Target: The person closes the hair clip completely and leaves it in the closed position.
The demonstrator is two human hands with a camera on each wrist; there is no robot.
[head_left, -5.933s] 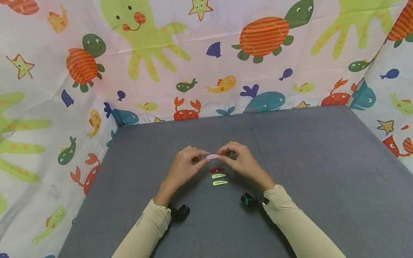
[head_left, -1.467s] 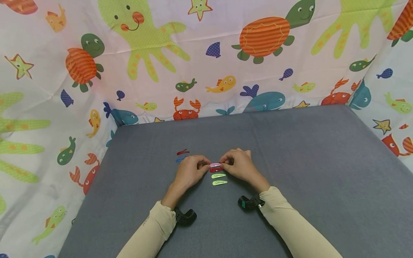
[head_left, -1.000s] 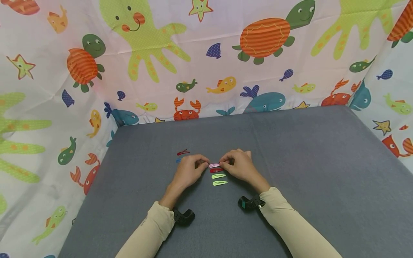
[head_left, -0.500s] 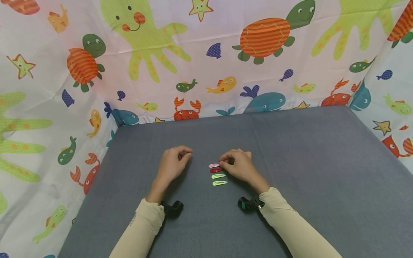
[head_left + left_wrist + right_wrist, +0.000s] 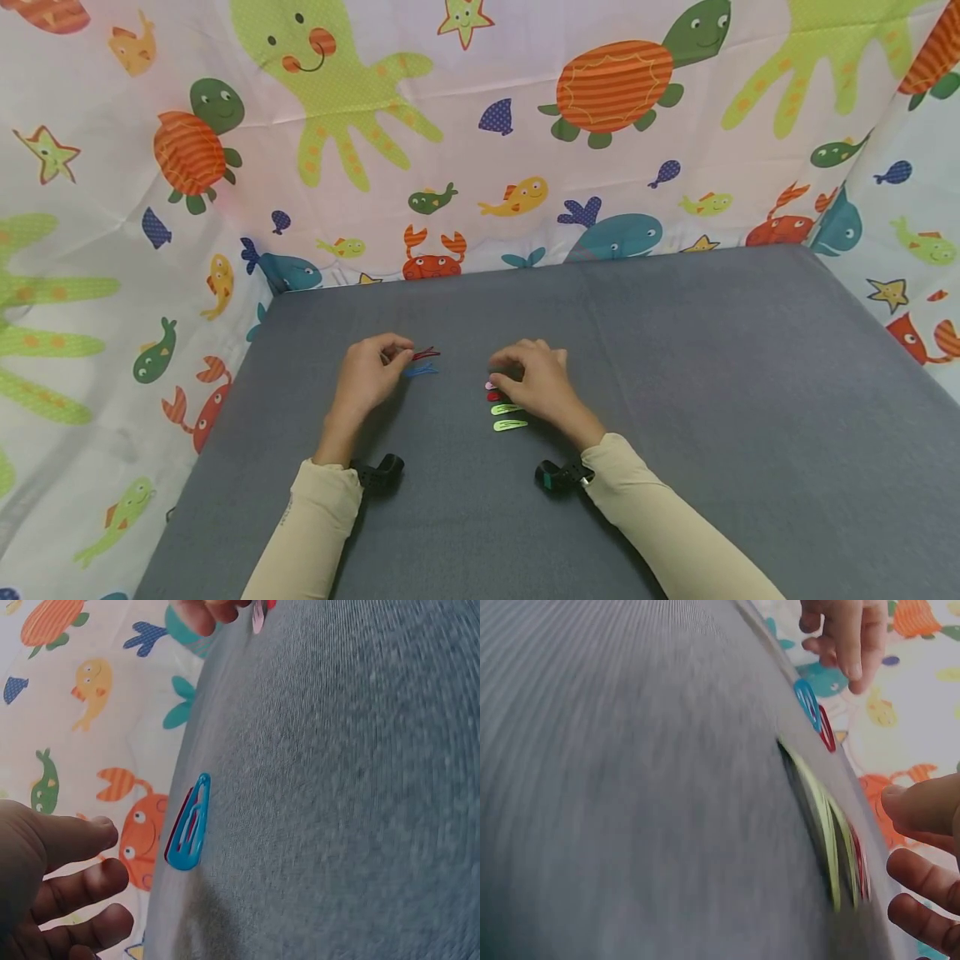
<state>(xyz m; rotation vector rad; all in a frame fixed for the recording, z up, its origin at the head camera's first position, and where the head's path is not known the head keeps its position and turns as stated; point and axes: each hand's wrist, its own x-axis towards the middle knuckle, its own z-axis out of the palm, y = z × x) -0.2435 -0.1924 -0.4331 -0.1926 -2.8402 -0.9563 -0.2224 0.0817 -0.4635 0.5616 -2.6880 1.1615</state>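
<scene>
On the grey table [image 5: 675, 350] my left hand [image 5: 401, 357] lies with loosely curled fingers just left of a dark red hair clip [image 5: 426, 353] and a blue hair clip [image 5: 422, 370]. The left wrist view shows its fingers [image 5: 71, 877] apart from the blue clip [image 5: 189, 823], holding nothing. My right hand [image 5: 498, 375] hovers with relaxed fingers over a pink clip [image 5: 489, 386] and a red clip [image 5: 492, 397], partly hiding both. Two green clips [image 5: 507, 408] lie in a row just below. The green clips [image 5: 825, 817] show edge-on in the right wrist view.
A sea-animal printed cloth [image 5: 480, 125] walls the table at the back and on both sides. Black wrist cameras [image 5: 378, 471] sit under both cream sleeves.
My left hand let go of the pink clip and moved left to the red and blue clips. The pink clip now lies above the red one, and my right hand shifted slightly left over it.
</scene>
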